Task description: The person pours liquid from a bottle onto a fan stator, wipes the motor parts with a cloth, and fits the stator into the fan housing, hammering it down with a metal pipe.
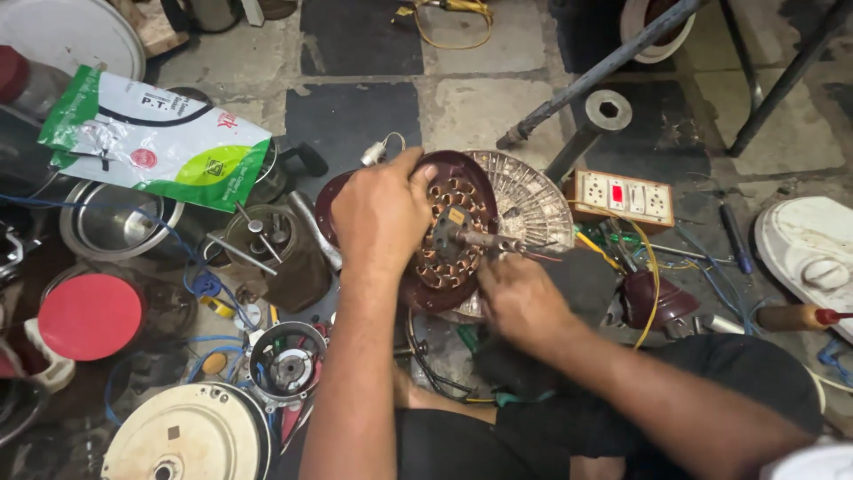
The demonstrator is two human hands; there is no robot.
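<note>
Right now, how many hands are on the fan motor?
2: the left hand grips the motor at its upper left edge; the right hand touches its lower right side.

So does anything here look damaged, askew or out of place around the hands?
Yes. The fan motor lies opened, copper windings bared, tilted against a silver ribbed cover; the left hand grips its rim, the right hand is at the shaft. Loose wires sprawl beside a socket board lying on the floor.

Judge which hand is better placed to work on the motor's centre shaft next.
Probably the right hand: its fingers sit just below the shaft, while the left hand grips the rim of the maroon motor housing, steadying it.
</note>
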